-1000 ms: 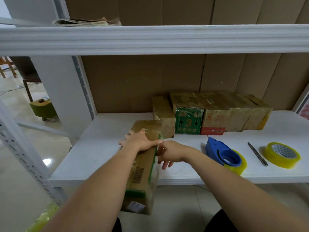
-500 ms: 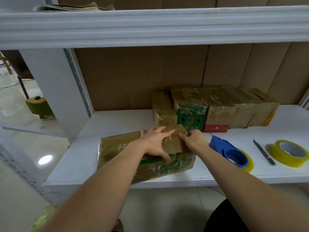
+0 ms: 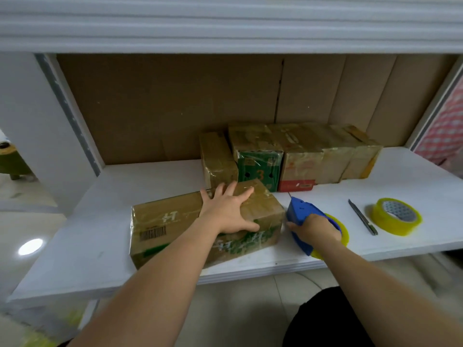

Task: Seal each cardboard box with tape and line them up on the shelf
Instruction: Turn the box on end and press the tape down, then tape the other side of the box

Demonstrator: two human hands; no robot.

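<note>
A long brown cardboard box (image 3: 165, 221) with green print and a barcode lies on its side near the front of the white shelf (image 3: 140, 179). My left hand (image 3: 229, 210) rests flat on the box's right end, fingers spread. My right hand (image 3: 314, 227) grips the blue tape dispenser (image 3: 299, 210) with its yellow roll, just right of the box. Behind them a row of several taped boxes (image 3: 300, 151) stands against the cardboard back wall.
A spare roll of yellow tape (image 3: 395, 216) lies at the right of the shelf, with a slim utility knife (image 3: 362, 217) between it and the dispenser. The upper shelf's edge (image 3: 225, 26) hangs overhead. White uprights (image 3: 67, 113) flank the bay.
The box was swung from lengthwise over the shelf edge to lying sideways on the shelf. My right hand left the box and took hold of the tape dispenser. My left hand stays on top.
</note>
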